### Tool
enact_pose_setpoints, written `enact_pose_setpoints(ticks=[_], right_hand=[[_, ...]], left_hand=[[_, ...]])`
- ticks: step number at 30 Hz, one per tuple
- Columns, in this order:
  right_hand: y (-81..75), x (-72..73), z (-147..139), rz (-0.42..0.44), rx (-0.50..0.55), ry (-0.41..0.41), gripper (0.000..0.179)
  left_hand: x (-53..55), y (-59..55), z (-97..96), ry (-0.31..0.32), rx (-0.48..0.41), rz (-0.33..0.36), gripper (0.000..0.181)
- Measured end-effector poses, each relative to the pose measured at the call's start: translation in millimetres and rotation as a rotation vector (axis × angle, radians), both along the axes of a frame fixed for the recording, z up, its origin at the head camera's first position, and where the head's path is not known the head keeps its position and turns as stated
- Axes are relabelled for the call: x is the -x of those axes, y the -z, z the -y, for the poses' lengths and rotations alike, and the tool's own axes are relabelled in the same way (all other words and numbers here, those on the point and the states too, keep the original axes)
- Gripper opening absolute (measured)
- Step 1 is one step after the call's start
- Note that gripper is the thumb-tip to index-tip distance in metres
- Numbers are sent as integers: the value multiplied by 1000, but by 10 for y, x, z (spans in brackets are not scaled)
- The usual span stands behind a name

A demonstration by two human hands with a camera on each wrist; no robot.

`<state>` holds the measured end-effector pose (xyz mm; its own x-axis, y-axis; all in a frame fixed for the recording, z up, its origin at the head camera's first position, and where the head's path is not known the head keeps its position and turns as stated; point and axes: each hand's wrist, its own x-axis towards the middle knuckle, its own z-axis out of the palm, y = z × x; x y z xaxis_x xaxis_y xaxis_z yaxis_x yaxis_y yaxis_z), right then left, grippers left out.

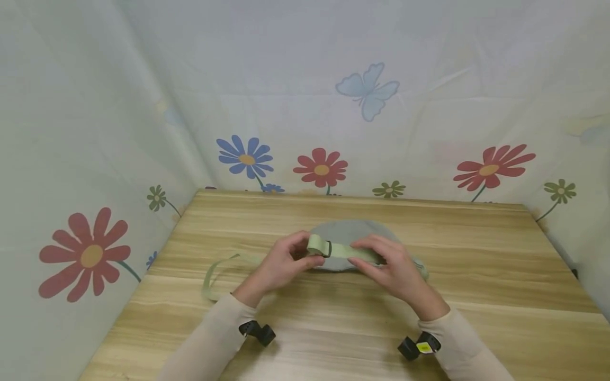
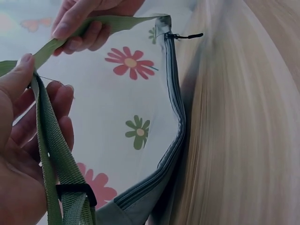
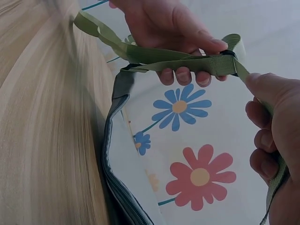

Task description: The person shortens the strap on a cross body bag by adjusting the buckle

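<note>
A grey zippered bag [image 1: 355, 230] lies on the wooden table, with a light green webbing strap [image 1: 345, 252] raised in front of it. My left hand [image 1: 282, 262] pinches the strap between thumb and fingers, beside a black slider buckle [image 1: 329, 248] where the webbing makes a small loop. To the right of the buckle, my right hand [image 1: 394, 269] grips the strap, thumb below and fingers above. A second black slider [image 2: 76, 188] shows in the left wrist view. The bag's zipper [image 2: 172, 77] has a dark pull [image 2: 188, 36] at one end.
A loose loop of strap [image 1: 207, 280] lies on the wooden table [image 1: 310, 323] left of the bag. Behind the table and along both sides hangs a white curtain [image 1: 286, 79] printed with flowers and a butterfly. Black wrist cameras [image 1: 259, 333] are on both forearms.
</note>
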<state>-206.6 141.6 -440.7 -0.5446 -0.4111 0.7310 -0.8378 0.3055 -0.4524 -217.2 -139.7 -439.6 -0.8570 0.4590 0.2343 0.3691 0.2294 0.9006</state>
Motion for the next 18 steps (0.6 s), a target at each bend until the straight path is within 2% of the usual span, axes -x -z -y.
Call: enact_pose_setpoints(ticks=[4, 9, 14, 18], right_hand=[[1, 9, 15, -14, 14, -10, 23], [1, 16, 33, -12, 8, -22, 24], [7, 21, 47, -8, 0, -34, 25], [2, 14, 55, 2, 11, -38, 33]], left_hand=[[-2, 14, -42, -9, -2, -21, 29], [4, 24, -104, 20, 10, -53, 29], [-1, 3, -158, 17, 79, -96, 34], [-4, -16, -183, -1, 117, -115, 35]])
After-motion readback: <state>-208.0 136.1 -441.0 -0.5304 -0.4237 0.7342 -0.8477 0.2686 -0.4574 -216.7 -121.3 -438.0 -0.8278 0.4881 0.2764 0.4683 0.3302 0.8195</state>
